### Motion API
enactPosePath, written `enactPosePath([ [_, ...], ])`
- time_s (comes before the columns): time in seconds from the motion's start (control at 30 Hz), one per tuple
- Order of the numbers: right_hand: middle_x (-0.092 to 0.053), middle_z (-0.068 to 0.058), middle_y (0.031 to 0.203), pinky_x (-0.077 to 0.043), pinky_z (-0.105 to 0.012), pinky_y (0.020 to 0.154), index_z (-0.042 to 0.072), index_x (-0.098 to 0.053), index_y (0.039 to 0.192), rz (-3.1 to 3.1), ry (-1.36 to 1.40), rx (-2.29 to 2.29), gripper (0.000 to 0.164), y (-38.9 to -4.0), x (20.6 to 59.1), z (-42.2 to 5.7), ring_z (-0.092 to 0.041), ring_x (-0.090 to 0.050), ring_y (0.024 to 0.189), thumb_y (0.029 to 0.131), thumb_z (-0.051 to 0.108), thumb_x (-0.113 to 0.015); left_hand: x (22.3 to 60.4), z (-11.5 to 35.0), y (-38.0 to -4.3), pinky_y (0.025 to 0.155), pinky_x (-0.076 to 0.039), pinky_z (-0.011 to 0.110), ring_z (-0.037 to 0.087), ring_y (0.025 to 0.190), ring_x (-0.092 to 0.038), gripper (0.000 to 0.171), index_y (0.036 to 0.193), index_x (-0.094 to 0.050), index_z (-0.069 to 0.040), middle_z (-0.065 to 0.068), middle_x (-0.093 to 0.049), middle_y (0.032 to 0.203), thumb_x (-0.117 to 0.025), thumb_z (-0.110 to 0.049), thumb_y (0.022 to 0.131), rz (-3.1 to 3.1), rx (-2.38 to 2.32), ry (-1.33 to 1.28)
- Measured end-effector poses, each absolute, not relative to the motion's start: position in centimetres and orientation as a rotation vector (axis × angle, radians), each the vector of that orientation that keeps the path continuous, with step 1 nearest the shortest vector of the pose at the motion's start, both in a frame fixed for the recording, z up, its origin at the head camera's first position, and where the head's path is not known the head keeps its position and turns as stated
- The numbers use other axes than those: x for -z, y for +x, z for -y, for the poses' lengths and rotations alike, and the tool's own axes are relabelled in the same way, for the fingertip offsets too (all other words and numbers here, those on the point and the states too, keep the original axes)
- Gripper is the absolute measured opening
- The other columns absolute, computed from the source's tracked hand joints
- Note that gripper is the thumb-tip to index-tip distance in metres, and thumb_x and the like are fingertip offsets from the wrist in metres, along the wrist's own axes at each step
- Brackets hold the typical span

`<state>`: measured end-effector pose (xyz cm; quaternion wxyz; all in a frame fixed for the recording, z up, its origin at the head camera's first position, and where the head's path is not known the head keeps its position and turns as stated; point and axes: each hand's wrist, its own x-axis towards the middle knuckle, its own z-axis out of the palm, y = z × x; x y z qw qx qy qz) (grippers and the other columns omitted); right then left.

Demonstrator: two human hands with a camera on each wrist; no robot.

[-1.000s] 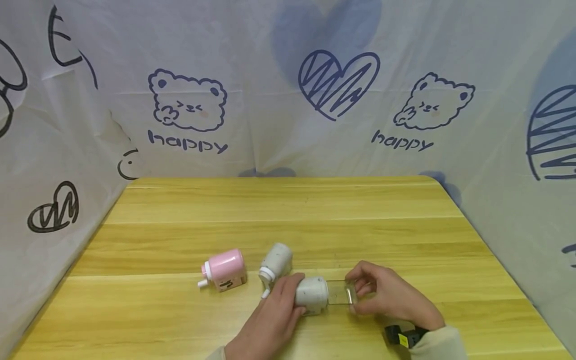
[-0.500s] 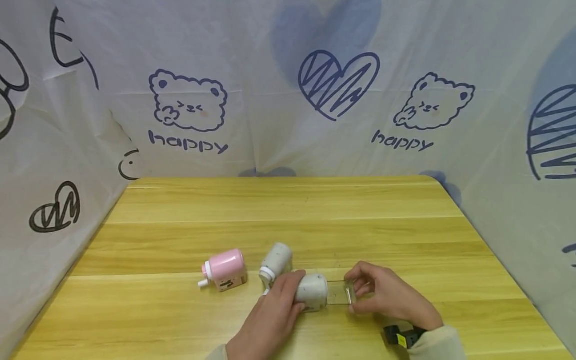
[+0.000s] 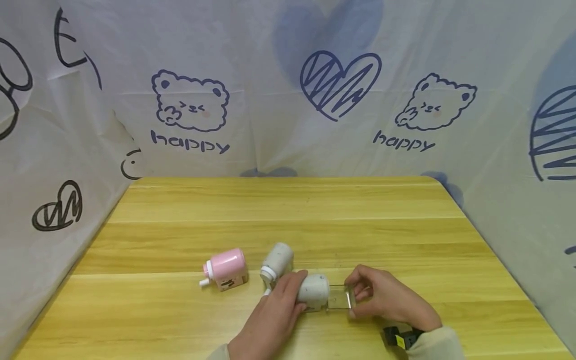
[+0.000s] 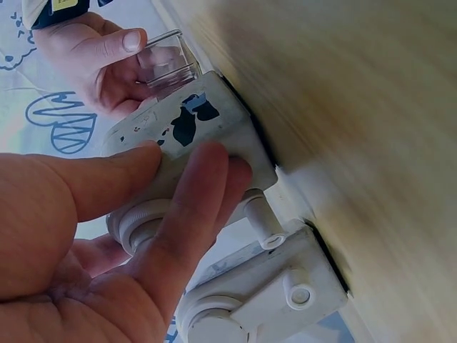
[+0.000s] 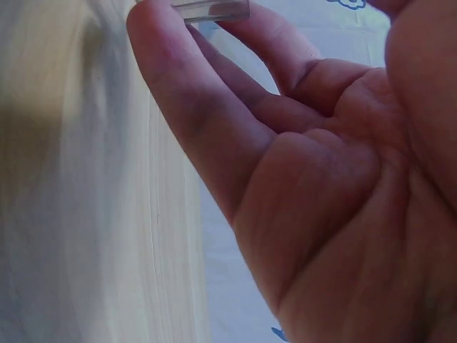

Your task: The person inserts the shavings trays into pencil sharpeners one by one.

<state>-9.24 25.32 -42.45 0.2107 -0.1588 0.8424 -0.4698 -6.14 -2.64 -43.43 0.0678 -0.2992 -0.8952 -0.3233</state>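
Observation:
My left hand [image 3: 273, 312] grips a white hand-crank pencil sharpener [image 3: 314, 290] lying on the table, its crank end toward my palm. In the left wrist view, dark printed patches show on this sharpener [image 4: 189, 118], with thumb and fingers on either side of it. My right hand [image 3: 387, 295] pinches a clear plastic shavings drawer [image 3: 339, 297] by its outer end. The drawer's inner end is right at the sharpener's end, opposite the crank. A second white sharpener [image 3: 277, 261] lies just beyond my left hand, its crank partly hidden.
A pink crank sharpener [image 3: 228, 267] with a white handle lies to the left on the wooden table [image 3: 288, 210]. A black wrist device [image 3: 400, 337] sits under the right wrist. Behind the table hangs a printed cloth [image 3: 270, 100].
My right hand and the clear drawer have shifted slightly toward me, so the drawer sits a little lower against the sharpener's end. My left hand stays nearly still on the sharpener.

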Motion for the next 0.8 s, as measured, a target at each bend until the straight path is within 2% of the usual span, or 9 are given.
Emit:
enactPosePath([
  [0.8, -0.062, -0.006, 0.103, -0.05, -0.032, 0.079, 0.008, -0.057, 0.115, -2.412, -0.463, 1.241, 0.057, -9.38, 42.75, -24.4, -0.021, -0.06, 0.094, 0.07, 0.03, -0.083, 43.61, 2.62, -6.17, 0.085, -0.05, 0.036, 0.022, 0.109, -0.056, 0.053, 0.142, -0.034, -0.01, 0.006, -0.049, 0.13, -0.056, -0.018, 0.094, 2.663, 0.929, -0.918],
])
